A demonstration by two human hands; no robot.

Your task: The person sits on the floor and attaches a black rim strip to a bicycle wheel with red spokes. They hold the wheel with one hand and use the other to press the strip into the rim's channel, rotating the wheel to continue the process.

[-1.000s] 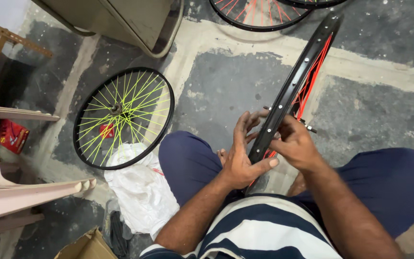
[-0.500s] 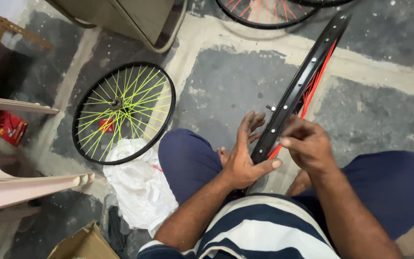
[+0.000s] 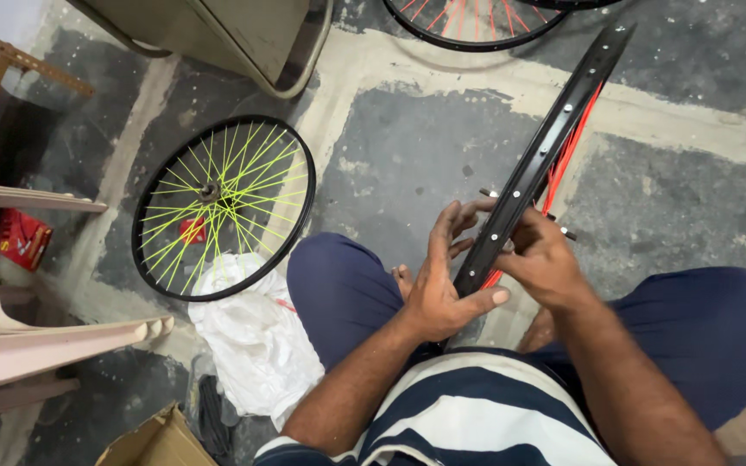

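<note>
I sit on the floor with a black bicycle rim with red spokes (image 3: 554, 138) standing upright on edge between my knees, seen nearly end-on and running up to the top right. My left hand (image 3: 442, 280) wraps the rim's lower part, thumb on the near side and fingers spread along the outer face. My right hand (image 3: 541, 259) grips the rim from the right, fingers pinched among the red spokes near the hub axle (image 3: 568, 233).
A black wheel with yellow-green spokes (image 3: 222, 207) lies flat on the floor at left, above a white plastic bag (image 3: 256, 341). Another red-spoked wheel (image 3: 477, 22) lies at the top. A pink plastic chair (image 3: 10, 336), a cardboard box (image 3: 153, 440) and a metal cabinet base (image 3: 235, 34) stand around.
Both hands stay on the rim; my right hand has shifted slightly along it and the rim has tilted a little. The view has drifted slightly.
</note>
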